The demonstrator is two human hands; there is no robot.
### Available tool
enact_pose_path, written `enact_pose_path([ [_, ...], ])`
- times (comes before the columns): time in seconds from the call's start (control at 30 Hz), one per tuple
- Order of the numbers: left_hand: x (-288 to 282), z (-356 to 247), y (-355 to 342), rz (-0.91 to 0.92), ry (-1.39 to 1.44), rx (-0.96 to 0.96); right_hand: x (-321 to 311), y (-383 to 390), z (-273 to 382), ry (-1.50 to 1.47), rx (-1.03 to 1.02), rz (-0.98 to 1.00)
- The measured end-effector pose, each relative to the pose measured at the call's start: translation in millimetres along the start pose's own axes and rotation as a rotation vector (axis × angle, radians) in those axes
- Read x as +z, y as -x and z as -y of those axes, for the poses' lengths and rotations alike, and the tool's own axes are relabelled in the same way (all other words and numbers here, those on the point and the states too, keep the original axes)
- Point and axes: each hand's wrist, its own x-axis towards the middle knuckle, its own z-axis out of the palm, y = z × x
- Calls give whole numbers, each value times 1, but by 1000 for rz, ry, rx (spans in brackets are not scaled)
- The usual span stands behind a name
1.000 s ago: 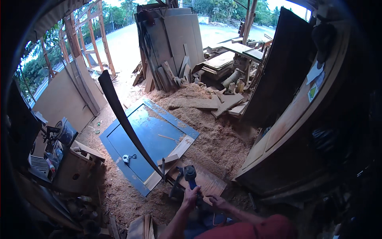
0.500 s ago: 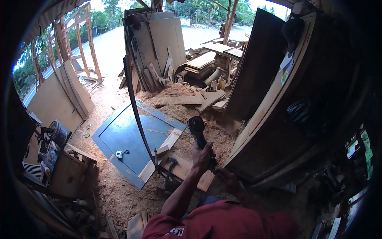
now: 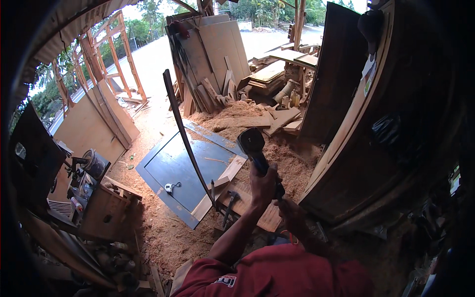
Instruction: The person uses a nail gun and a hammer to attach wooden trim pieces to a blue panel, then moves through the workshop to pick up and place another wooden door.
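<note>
In front of my chest is a dark power tool (image 3: 252, 143) with a blue-black body; it looks like a cordless drill, its wide block-shaped end pointing up and away. My left hand (image 3: 263, 184) is closed around its middle. My right hand (image 3: 291, 213) is bent closed at the tool's lower end, its fingertips partly in shadow. Below and to the left of my hands, a hammer (image 3: 230, 204) lies by a wooden board (image 3: 269, 219).
A blue-grey panelled door (image 3: 193, 161) lies left of the board, bearing a tape measure (image 3: 170, 188). A long dark strip (image 3: 184, 133) rises beside it. Wood shavings (image 3: 163, 242) cover the ground. A large dark cabinet (image 3: 366, 173) stands close at right, a cluttered wooden box (image 3: 106, 210) at left.
The surroundings have shifted rightward in the picture. Both hands have risen slightly with the drill, which sits higher and farther from my chest. The hold on it looks the same.
</note>
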Motion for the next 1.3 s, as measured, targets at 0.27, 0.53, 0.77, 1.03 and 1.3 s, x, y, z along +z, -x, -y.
enact_pose_path([
  [0.27,19,-28,5,180,189,149,-26,-17,29,53,43,-126],
  [0.53,21,-8,-23,252,358,126,-45,-50,18,46,91,-80],
  [0.77,-13,117,-54,144,-288,6,-65,-100,-76,-177,226,259],
  [1.03,-44,266,-66,296,-745,81,46,-137,-241,70,683,390],
  [1.3,-179,337,-197,216,-1231,-341,123,-215,-390,-65,760,564],
])
